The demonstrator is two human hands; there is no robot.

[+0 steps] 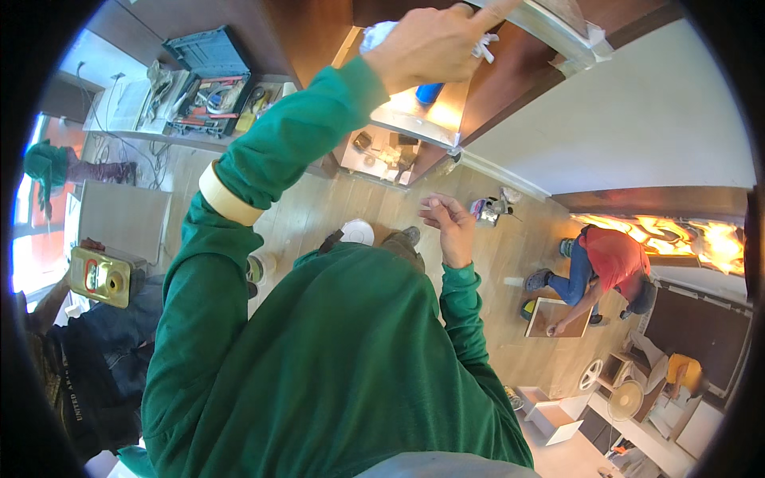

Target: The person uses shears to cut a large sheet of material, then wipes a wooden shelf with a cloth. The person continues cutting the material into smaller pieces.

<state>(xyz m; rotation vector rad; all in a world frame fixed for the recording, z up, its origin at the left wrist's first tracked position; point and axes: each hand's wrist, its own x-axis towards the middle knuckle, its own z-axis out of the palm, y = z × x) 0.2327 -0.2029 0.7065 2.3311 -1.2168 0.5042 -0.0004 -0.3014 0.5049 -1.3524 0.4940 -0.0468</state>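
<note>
Left hand point(424, 49) is stretching across the top centre of the frame, back of the hand toward the camera, index finger extended and the other fingers bending over a crumpled white cloth point(378, 35). Cloth is showing on both sides of the hand, at top centre in front of the open cabinet point(510, 76). The finger is pointing along a pale edge strip point(550, 24) at the upper right of centre; whether it is touching is not readable.

Right hand point(450, 229) is hanging near the middle of the frame, fingers curling loosely toward the thumb; whether it is pinching anything small cannot be told.

Judgement on method: the step is probably wiping or smoothing along the strip. Good practice would be folding the cloth into a flat pad, backing it with the fingertips, and following the strip's length in even strokes, with light pressure where crinkled film point(598, 44) is clinging at the corner. The blue cylinder point(429, 93) is standing or lying just below the hand, so the wrist should be staying clear of it.

Limits: the top border is cutting off the fingertip and the strip's upper end. The palm and the cloth's middle are hiding under the hand. Glare is washing out the lit shelf point(442, 114), and the small items in the lower compartment point(368, 163) are too blurred to identify.
</note>
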